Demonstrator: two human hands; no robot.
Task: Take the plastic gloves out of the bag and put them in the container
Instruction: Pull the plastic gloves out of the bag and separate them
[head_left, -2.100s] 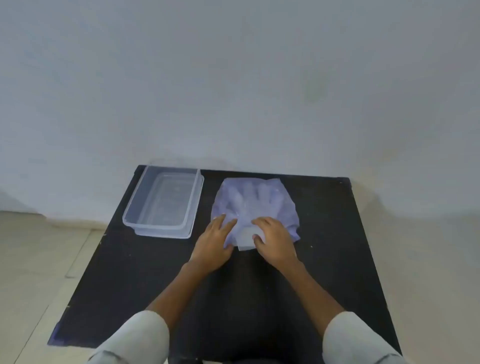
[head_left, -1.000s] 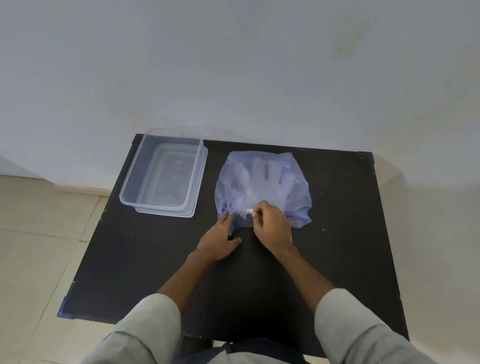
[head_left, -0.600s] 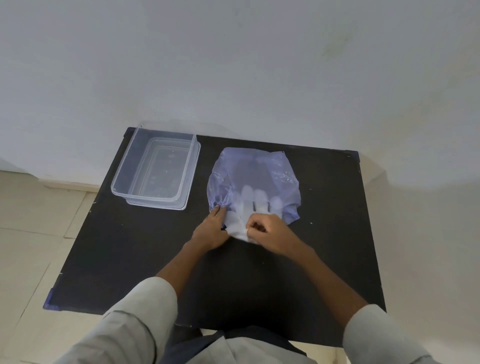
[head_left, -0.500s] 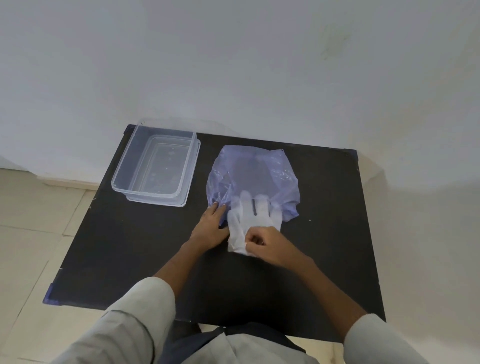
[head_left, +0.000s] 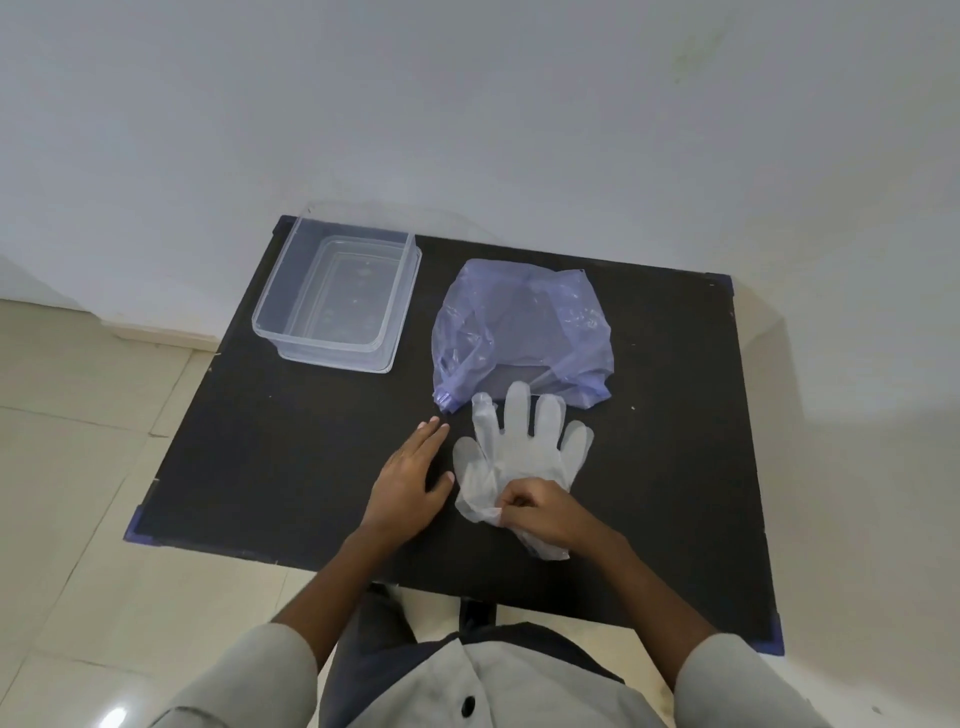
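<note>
Clear plastic gloves (head_left: 519, 447) lie flat on the black table (head_left: 291, 447), fingers pointing away from me, just out of the mouth of the blue-violet plastic bag (head_left: 519, 327). My right hand (head_left: 540, 514) pinches the gloves at the cuff. My left hand (head_left: 410, 483) rests flat on the table beside the gloves, fingers apart, holding nothing. The clear rectangular container (head_left: 337, 301) stands at the far left of the table, with nothing in it.
A white wall rises right behind the table's far edge. Pale floor tiles (head_left: 78, 467) lie to the left below the table. The table's near edge runs close to my body.
My right hand has drawn the gloves fully out of the bag toward me. My left hand has let go of the bag's mouth and lies flat on the table.
</note>
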